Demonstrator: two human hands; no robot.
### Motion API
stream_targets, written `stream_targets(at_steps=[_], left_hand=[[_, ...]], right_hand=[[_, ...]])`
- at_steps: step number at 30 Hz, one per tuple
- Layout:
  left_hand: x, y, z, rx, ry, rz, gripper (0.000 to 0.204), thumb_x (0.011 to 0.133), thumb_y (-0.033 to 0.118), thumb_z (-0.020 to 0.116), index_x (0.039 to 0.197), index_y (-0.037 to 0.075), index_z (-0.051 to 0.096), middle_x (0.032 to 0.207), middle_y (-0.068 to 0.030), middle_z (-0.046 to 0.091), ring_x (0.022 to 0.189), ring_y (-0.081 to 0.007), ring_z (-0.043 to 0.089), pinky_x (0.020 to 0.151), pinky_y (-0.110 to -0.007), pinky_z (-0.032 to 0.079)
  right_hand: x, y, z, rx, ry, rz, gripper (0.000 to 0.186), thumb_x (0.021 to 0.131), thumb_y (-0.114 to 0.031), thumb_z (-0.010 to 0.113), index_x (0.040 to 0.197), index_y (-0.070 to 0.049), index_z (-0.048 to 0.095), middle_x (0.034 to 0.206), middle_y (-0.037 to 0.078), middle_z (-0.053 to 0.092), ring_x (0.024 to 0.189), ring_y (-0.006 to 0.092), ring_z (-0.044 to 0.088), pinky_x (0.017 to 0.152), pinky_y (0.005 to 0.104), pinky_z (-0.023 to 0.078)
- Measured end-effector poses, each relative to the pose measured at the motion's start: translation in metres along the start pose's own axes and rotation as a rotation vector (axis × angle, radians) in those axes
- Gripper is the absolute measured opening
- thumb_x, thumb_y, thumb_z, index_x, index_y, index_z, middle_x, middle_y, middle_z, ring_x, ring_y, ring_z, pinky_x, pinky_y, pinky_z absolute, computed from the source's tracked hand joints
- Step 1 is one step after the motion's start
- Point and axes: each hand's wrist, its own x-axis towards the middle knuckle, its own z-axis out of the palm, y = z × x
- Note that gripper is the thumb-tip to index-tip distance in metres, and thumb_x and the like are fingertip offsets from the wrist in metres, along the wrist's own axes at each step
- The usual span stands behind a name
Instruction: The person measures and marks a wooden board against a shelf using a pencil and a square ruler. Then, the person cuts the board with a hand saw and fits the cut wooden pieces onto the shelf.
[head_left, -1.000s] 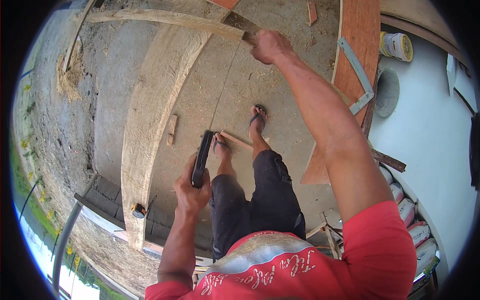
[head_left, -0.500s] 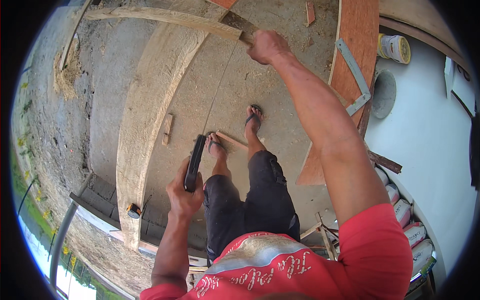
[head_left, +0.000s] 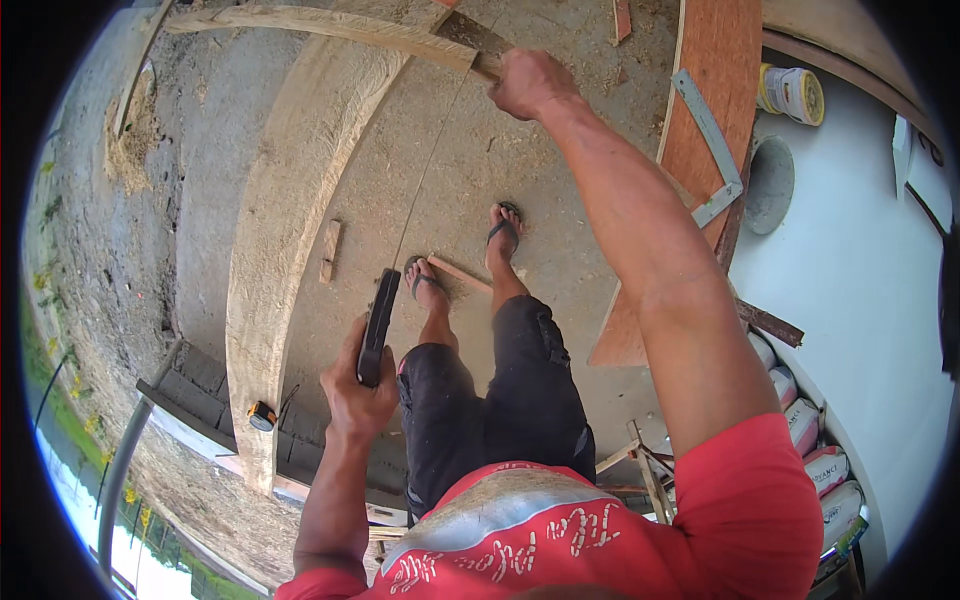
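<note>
My left hand (head_left: 358,390) is wrapped round the black handle (head_left: 376,327) of what looks like a hand saw. Its thin blade (head_left: 430,160), seen nearly edge-on, runs up toward a pale timber strip (head_left: 330,30), near whose right end sits my right hand (head_left: 532,82). The right fingers are closed on a short wooden piece (head_left: 486,63) there, partly hidden by the hand; whether the blade touches the wood is unclear. Below the strip lies a wide curved pale board (head_left: 270,250), with a black and orange tape measure (head_left: 262,414) on its lower part.
Reddish plywood (head_left: 730,80) bearing a metal square (head_left: 705,120) lies right of me, near a bucket (head_left: 795,95), a grey pipe opening (head_left: 770,185) and stacked bags (head_left: 825,470). Offcuts (head_left: 330,250) and sawdust (head_left: 135,150) lie on the concrete; a railing (head_left: 120,490) is lower left.
Both my hands have shifted a little leftward in the picture, the right one also slightly upward, along with a small shift of the view. Both grips look the same.
</note>
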Motion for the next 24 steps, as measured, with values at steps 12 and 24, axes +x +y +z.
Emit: stream_targets(at_steps=[12, 24], left_hand=[[0.083, 0.018, 0.034, -0.004, 0.086, 0.08, 0.042, 0.081, 0.007, 0.063, 0.123, 0.003, 0.059, 0.075, -0.018, 0.064, 0.063, -0.0209, 0.063, 0.063, -0.034, 0.051], [0.189, 0.055, 0.059, 0.042, 0.196, 0.24, 0.04, 0.082, 0.014, 0.064, 0.121, 0.006, 0.061, 0.076, -0.0217, 0.063, 0.064, -0.0328, 0.065, 0.063, -0.037, 0.05]], right_hand=[[0.008, -0.009, 0.013, 0.053, 0.034, -0.026, 0.034, 0.081, -0.025, 0.064, 0.111, -0.008, 0.068, 0.112, 0.019, 0.067, 0.105, 0.0333, 0.065, 0.092, 0.0393, 0.052], [0.015, -0.02, 0.026, 0.045, 0.09, -0.109, 0.039, 0.081, -0.032, 0.065, 0.111, -0.008, 0.067, 0.107, 0.02, 0.068, 0.103, 0.0356, 0.065, 0.088, 0.0425, 0.053]])
